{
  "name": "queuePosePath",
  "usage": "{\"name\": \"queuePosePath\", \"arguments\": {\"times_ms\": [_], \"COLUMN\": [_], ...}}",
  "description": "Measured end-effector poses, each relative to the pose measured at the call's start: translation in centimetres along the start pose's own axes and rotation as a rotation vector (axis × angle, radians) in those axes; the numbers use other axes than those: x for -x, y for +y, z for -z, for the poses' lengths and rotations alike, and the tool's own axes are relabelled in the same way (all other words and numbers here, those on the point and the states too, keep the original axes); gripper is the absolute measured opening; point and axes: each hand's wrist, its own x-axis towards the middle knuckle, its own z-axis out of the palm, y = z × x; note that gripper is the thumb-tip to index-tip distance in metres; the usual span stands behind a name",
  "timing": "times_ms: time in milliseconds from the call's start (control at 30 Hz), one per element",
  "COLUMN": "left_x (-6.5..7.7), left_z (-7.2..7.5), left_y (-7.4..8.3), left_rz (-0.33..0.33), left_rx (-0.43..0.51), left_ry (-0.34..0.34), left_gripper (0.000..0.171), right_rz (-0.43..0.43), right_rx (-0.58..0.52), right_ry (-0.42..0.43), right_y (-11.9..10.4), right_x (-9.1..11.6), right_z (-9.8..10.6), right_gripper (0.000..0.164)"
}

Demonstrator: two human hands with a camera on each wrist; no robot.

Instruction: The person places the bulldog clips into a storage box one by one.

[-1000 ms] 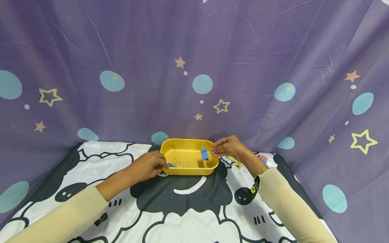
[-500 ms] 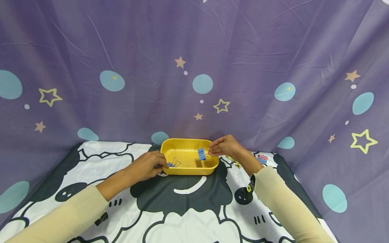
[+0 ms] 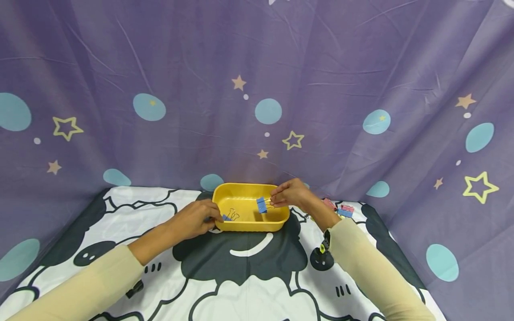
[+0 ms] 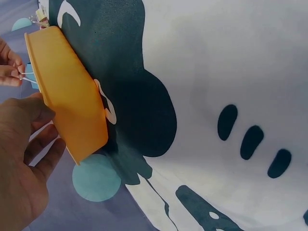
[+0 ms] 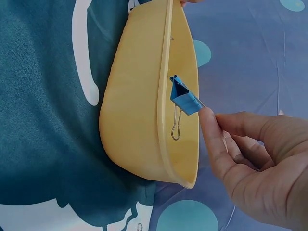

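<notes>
A yellow plastic tray (image 3: 249,226) stands near the back of the cloth-covered table. My left hand (image 3: 197,219) grips its left end, thumb and fingers at the rim; the same hand (image 4: 24,144) shows large in the left wrist view. Over the right part of the tray, my right hand (image 3: 292,195) pinches a blue binder clip (image 3: 262,205) by a wire handle. In the right wrist view the clip (image 5: 186,100) hangs at the tray's opening, its other handle pointing down. Another blue binder clip (image 3: 227,218) lies inside the tray at the left, partly hidden by the near rim.
To the right of the tray lie a pink clip (image 3: 329,203), partly behind my right forearm, and a pink and blue pair (image 3: 346,210). Yellow bits peek out beside them. A purple curtain (image 3: 184,147) hangs behind the table. A small dark object (image 3: 134,289) shows beside my left sleeve.
My right hand has moved left over the tray, carrying the blue binder clip. More of the pink clips shows behind the forearm. My left hand and the tray have stayed put.
</notes>
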Motion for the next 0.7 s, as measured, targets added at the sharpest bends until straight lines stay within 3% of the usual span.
{"name": "queuePosePath", "arguments": {"times_ms": [700], "left_x": [-0.1], "left_z": [0.2], "left_y": [0.1], "left_rz": [-0.008], "left_rx": [0.008], "left_ry": [0.005], "left_gripper": [0.029], "right_rz": [0.092], "right_rx": [0.101], "right_ry": [0.009], "right_y": [0.2], "right_x": [-0.6], "right_z": [-2.5], "right_gripper": [0.026]}}
